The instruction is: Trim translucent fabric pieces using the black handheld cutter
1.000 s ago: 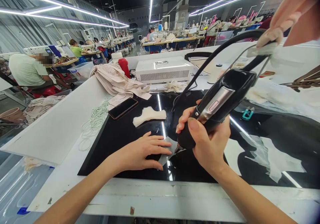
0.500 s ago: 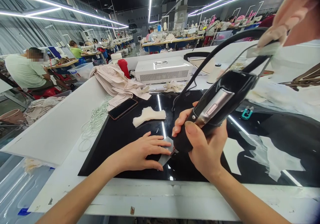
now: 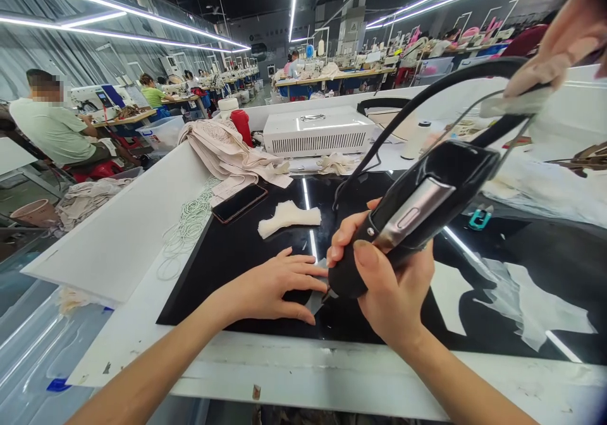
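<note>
My left hand (image 3: 270, 289) lies flat with spread fingers on the black glossy board, its fingertips over a small translucent sheet (image 3: 317, 301) that is mostly hidden. Wrapped around a black corded electric hand cutter (image 3: 412, 200) with a silver switch, my right hand (image 3: 391, 289) tilts it over the board. The cutter's small pointed tip (image 3: 326, 295) is down at the sheet, close to my left index finger. Behind my left hand rests a stack of cream cut pieces (image 3: 289, 217). To the right are a white template (image 3: 448, 295) and thin translucent cut pieces (image 3: 540, 305).
A phone (image 3: 239, 203), pale green cord (image 3: 192, 216) and beige fabric (image 3: 232, 150) lie at the left. A white vented box (image 3: 317, 133) stands behind. Teal snips (image 3: 480, 218) lie at the right. The cutter's black cable (image 3: 427, 86) arches above the board.
My view has shifted slightly, so the table appears further right. The cutter's tip has moved a little left and nearer to me relative to my left fingers, which stay on the sheet.
</note>
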`<state>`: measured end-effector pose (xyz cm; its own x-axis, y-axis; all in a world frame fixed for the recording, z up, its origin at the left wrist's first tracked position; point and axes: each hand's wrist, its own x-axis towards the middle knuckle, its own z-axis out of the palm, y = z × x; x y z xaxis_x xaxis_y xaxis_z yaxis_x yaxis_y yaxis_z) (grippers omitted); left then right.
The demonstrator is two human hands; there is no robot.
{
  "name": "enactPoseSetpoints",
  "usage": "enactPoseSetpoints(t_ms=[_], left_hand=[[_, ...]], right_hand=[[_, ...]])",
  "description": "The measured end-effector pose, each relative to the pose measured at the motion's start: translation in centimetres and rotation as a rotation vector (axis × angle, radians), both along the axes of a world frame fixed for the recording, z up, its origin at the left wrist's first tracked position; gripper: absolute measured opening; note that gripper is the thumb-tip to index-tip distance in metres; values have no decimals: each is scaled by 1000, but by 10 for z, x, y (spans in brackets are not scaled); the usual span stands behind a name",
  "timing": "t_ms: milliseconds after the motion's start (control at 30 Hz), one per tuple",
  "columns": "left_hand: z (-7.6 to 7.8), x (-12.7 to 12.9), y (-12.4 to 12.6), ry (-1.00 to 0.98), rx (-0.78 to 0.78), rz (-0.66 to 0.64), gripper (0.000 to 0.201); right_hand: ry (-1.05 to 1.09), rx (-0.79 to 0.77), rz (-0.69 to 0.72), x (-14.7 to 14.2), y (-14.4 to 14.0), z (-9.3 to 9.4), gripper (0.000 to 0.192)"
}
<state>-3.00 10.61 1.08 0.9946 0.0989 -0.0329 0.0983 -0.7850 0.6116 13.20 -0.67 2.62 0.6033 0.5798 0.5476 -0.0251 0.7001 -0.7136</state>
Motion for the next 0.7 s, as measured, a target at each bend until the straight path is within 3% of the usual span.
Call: enactPoseSetpoints(t_ms=[233,433,700], left_hand=[[0,1,0,-13,10,-7,59],[-2,0,1,-30,7,-6,61],[-3,-3,-1,-69,33,-27,53]], right_hand=[[-36,-63,-40,-4,-1,-2,45],[-23,-2,56,-10,-3,3,44],[-43,-30,48,-9,-5,-1,42]])
